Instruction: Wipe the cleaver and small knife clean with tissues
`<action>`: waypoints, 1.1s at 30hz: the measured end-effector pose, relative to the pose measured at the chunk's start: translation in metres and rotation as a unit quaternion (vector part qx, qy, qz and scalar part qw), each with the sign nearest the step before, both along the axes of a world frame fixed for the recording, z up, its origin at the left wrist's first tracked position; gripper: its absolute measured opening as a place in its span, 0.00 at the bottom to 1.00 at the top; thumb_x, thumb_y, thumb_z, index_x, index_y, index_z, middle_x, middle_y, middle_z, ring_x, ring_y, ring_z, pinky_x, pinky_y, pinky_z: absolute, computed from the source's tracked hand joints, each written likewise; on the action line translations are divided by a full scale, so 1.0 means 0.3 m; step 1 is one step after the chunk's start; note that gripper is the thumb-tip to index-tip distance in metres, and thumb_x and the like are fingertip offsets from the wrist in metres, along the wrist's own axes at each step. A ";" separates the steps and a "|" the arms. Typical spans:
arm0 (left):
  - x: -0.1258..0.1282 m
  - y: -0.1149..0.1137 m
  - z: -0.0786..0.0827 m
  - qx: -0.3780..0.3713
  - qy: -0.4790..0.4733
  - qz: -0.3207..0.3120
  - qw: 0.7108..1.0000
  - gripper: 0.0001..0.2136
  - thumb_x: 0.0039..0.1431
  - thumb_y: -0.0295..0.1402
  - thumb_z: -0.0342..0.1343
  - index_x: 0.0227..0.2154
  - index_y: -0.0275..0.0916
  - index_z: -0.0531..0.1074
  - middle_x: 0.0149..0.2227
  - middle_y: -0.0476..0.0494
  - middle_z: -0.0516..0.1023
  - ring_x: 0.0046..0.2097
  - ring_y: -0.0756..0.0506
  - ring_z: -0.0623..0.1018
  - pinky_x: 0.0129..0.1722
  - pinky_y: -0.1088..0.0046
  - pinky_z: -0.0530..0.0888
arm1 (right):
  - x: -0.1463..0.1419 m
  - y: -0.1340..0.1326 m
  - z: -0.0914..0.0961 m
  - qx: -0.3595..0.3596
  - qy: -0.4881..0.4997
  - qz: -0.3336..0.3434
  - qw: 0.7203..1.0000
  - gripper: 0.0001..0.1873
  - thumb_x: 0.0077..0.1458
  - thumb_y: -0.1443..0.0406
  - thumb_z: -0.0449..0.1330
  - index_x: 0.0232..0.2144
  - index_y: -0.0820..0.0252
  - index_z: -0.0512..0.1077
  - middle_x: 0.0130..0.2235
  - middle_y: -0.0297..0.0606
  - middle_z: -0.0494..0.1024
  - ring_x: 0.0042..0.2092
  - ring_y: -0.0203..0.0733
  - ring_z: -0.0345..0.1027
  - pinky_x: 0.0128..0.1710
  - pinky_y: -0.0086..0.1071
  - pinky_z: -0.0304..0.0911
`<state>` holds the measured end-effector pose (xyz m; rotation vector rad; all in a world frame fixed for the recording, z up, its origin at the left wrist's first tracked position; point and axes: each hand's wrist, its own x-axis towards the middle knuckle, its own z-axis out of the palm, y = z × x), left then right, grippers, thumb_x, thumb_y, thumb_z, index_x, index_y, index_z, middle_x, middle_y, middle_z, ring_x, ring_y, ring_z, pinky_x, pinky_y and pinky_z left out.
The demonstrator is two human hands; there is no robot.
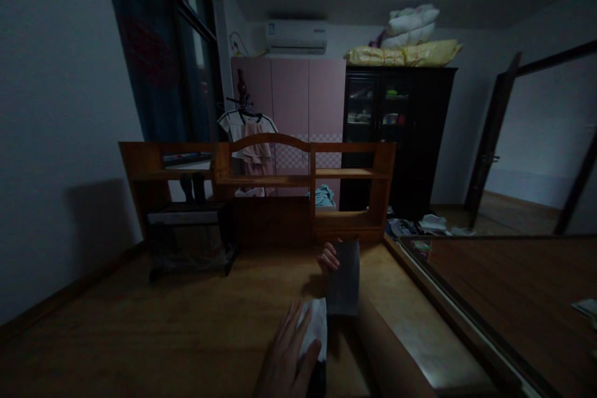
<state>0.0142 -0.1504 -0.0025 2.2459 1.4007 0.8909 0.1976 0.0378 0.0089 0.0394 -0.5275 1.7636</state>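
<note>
My right hand (329,257) curls its fingers around the far left edge of a dark grey rectangular flat thing (344,280). The thing is held tilted up over the wooden desk (196,323), and most of my palm is hidden behind it. Closer to me, my left hand (291,351) has its fingers and thumb over a crumpled white cloth or tissue (315,323). Something black (318,378) shows below the white piece, too dark to name. The white piece's top edge lies close to the grey thing's lower left corner; whether they touch I cannot tell.
A black rack (186,236) with dark handles sticking up stands on the desk's left. Wooden shelving (265,180) runs along the back edge. A wall (51,137) borders the left; a raised rail (448,317) edges the right. Beyond are wardrobes (289,93) and a door (492,143).
</note>
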 end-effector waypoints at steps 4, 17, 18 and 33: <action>0.066 0.013 0.040 -0.039 -0.050 0.024 0.998 0.26 0.66 0.43 0.43 0.62 0.36 0.61 0.65 0.39 0.60 0.65 0.42 0.61 0.64 0.59 0.61 | 0.002 -0.029 0.059 0.033 -0.009 0.018 0.999 0.20 0.63 0.56 0.47 0.20 0.52 0.55 0.14 0.21 0.48 0.14 0.32 0.40 0.26 0.32 0.61; 0.046 -0.009 -0.094 0.239 0.142 0.114 0.954 0.25 0.60 0.45 0.52 0.58 0.43 0.67 0.59 0.39 0.70 0.59 0.36 0.71 0.54 0.53 0.73 | 0.023 -0.075 0.133 0.046 -0.008 0.023 0.999 0.20 0.63 0.58 0.48 0.19 0.53 0.53 0.13 0.20 0.47 0.13 0.31 0.38 0.25 0.31 0.61; 0.039 -0.014 -0.077 0.254 0.145 0.130 0.947 0.25 0.60 0.46 0.53 0.58 0.43 0.67 0.60 0.38 0.68 0.60 0.34 0.69 0.55 0.49 0.72 | 0.022 -0.088 0.140 0.046 0.000 0.016 0.999 0.19 0.63 0.58 0.48 0.20 0.53 0.54 0.14 0.20 0.48 0.14 0.31 0.39 0.24 0.31 0.60; 0.230 -0.135 0.017 -0.104 -0.512 0.105 0.846 0.20 0.52 0.46 0.62 0.45 0.39 0.77 0.38 0.37 0.82 0.40 0.38 0.82 0.37 0.67 0.80 | 0.074 -0.174 0.265 0.062 0.074 -0.102 0.990 0.20 0.62 0.75 0.47 0.21 0.53 0.48 0.15 0.20 0.49 0.15 0.30 0.48 0.30 0.26 0.66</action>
